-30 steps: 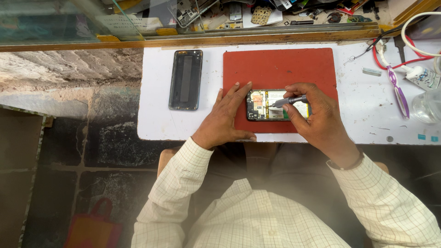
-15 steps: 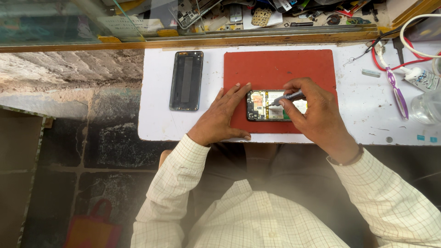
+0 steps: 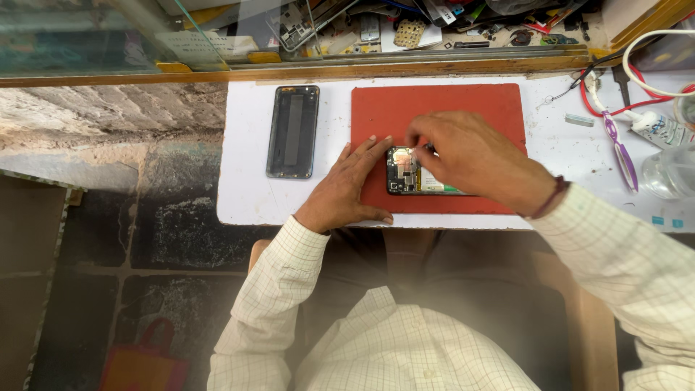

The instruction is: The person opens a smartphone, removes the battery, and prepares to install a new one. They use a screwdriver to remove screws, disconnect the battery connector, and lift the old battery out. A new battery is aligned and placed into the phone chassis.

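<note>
An opened phone [image 3: 407,177] with its circuit board showing lies on a red mat [image 3: 434,105]. My left hand [image 3: 347,185] rests flat on the mat, its fingertips against the phone's left edge. My right hand [image 3: 470,156] reaches across the phone and covers most of it. Its fingers are pinched over the phone's upper left corner on a thin dark tool, of which only a small bit shows.
A dark phone back cover [image 3: 292,132] lies on the white table [image 3: 250,195] left of the mat. To the right are a purple toothbrush [image 3: 619,148], a clear container [image 3: 670,174] and red and white cables [image 3: 637,72]. A cluttered parts shelf [image 3: 376,29] runs behind. A red bag [image 3: 145,362] sits on the floor.
My right hand has swung left across the phone, from its right end to its upper left corner, hiding most of the tool. My left hand stays at the phone's left edge.
</note>
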